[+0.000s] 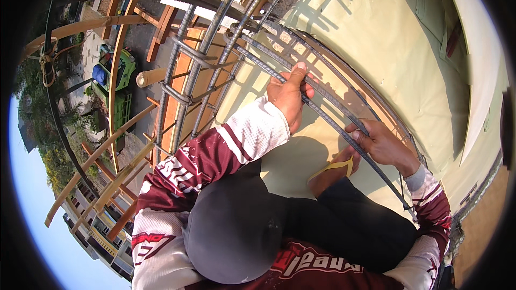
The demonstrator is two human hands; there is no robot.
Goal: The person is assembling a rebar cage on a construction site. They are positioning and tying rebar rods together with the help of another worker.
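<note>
Two ribbed steel rebars run side by side from the upper middle down to the right, the nearer rebar and the farther rebar. My left hand is closed around the nearer bar, thumb on top, with fingertips beside the farther one. Lower along the bars, my right hand is closed with thumb and fingers at the rebars; which bar it grips most firmly is partly hidden. At their upper ends, the bars meet a cage of rebar with bent stirrups.
Pale yellow-green sheeting covers the surface beyond the bars. My foot in a yellow-strapped sandal rests beneath them. Wooden poles stand at the left above a drop, with a green truck below. A dark cable hangs there.
</note>
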